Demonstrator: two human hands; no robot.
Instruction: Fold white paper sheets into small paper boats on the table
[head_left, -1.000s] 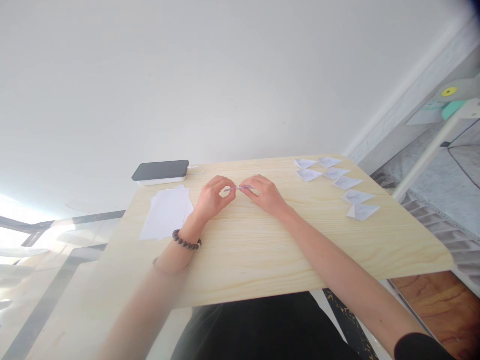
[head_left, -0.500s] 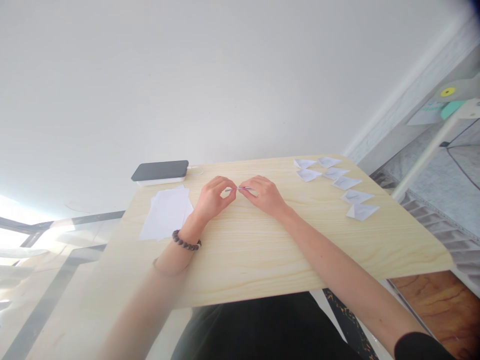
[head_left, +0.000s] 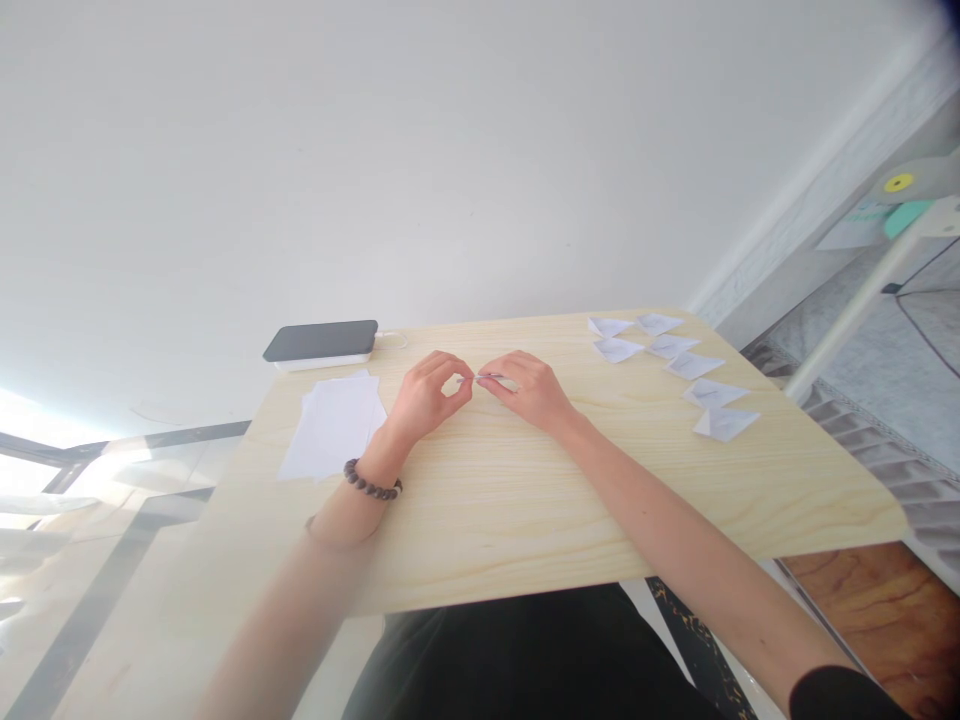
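Observation:
Over the middle of the table, my left hand (head_left: 433, 395) and my right hand (head_left: 529, 388) meet almost fingertip to fingertip. Between them they pinch a small piece of folded white paper (head_left: 477, 377), seen nearly edge-on as a thin strip. Thumb and forefinger of each hand are closed on it, and the fingers cover most of it, so its exact shape is hidden. A stack of white paper sheets (head_left: 334, 425) lies left of my left hand. Several folded paper pieces (head_left: 694, 365) with pointed ends rest on the right side of the table.
The pale wooden table (head_left: 517, 540) stands against a white wall (head_left: 465, 180). At its back left, a dark-topped phone-like device (head_left: 322, 341) sits on a white base, with a white cable (head_left: 394, 338) beside it. A white metal frame (head_left: 855, 300) rises beyond the right edge.
Both hands stay in nearly the same place, pinching the folded paper. Less of the paper shows inside my left hand's finger loop now. The other things on the table have not moved.

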